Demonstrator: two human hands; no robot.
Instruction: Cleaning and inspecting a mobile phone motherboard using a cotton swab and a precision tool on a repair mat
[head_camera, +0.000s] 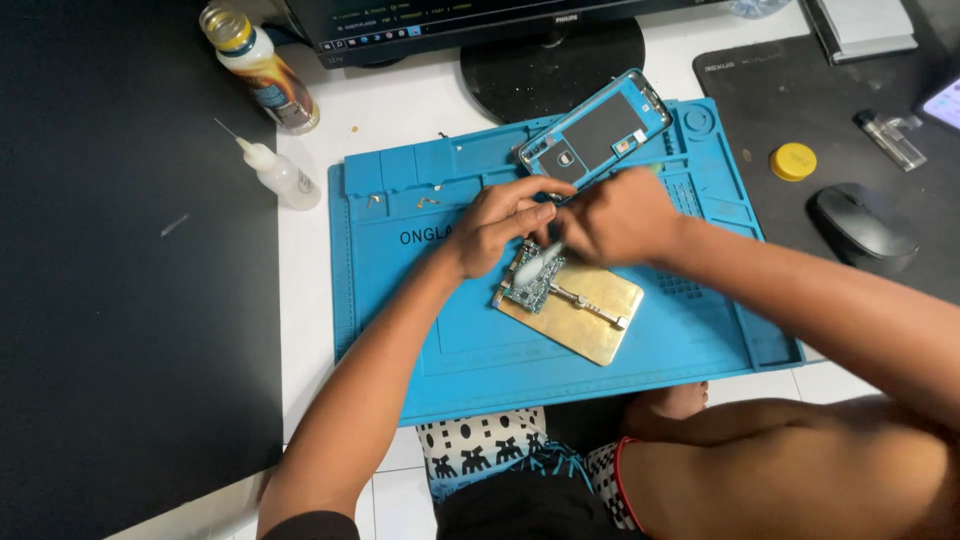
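Observation:
A small circuit board (527, 282) is clamped on a gold metal holder plate (590, 318) lying on a blue work mat (480, 340). My left hand (497, 222) rests with its fingertips at the board's upper edge. My right hand (615, 215) is closed around a slim tool whose pale blurred tip (545, 260) is over the board. A blue phone frame (597, 128) lies tilted at the mat's far edge, just beyond both hands.
A monitor base (552, 65) stands behind the mat. A brown bottle (260, 68) and a small white needle bottle (280, 175) sit at the left. On a dark pad to the right lie a black mouse (860, 225), a yellow cap (793, 161) and a clear lighter (890, 135).

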